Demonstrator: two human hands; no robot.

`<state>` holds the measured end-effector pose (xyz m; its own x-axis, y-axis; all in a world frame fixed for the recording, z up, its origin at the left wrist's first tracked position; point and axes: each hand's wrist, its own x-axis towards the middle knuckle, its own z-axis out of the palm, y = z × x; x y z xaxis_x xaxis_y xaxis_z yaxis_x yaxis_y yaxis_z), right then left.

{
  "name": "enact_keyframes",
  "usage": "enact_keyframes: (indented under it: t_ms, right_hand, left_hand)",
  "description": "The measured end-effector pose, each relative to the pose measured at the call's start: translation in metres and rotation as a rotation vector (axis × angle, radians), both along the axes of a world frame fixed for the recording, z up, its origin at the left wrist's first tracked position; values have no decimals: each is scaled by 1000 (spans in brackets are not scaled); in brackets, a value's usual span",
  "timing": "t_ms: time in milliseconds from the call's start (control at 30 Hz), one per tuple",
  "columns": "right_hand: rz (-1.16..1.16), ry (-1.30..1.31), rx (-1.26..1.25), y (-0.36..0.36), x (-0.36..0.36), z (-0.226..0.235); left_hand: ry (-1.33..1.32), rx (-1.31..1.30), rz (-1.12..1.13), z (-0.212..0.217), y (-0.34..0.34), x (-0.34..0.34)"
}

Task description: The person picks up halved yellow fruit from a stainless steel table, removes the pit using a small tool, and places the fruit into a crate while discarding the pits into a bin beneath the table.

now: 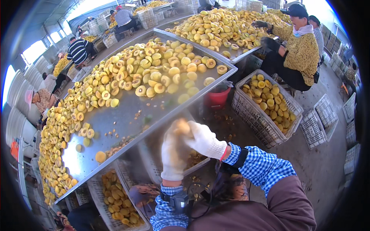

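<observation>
Both my hands wear white gloves and meet over the near edge of a metal table (162, 122). My left hand (172, 158), smeared by motion, is closed around a blurred orange-tan piece of fruit (182, 126), seemingly a peach half. My right hand (207, 141) is closed and presses up to the same fruit; whatever its fingers hold is hidden. On the table lies a large heap of halved yellow peaches (131, 69), some showing brown centres. Below my hands, a partly hidden crate (197, 165) holds scraps.
A crate of peach halves (268, 102) stands right, beside a red bucket (219, 97). Another full crate (117, 198) sits lower left. A co-worker in a yellow patterned top (300, 50) sits by a second heaped table (227, 30). White crates (320, 119) stand on the right floor.
</observation>
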<state>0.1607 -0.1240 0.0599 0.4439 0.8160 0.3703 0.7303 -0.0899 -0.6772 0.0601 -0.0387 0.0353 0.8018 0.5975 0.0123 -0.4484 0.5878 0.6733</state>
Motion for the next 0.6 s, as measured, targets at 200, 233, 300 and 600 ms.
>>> enact_keyframes:
  t_ms: [200, 233, 300, 600]
  right_hand:
    - [86, 753, -377, -30, -13, 29]
    - [126, 617, -297, -27, -17, 6]
    - [116, 568, -268, -25, -28, 1]
    - [59, 550, -248, -18, -42, -21]
  left_hand:
    - [59, -28, 165, 17, 5, -9]
    - [87, 42, 216, 16, 6, -8]
    - [93, 42, 249, 11, 6, -5]
    - [182, 63, 282, 10, 8, -1]
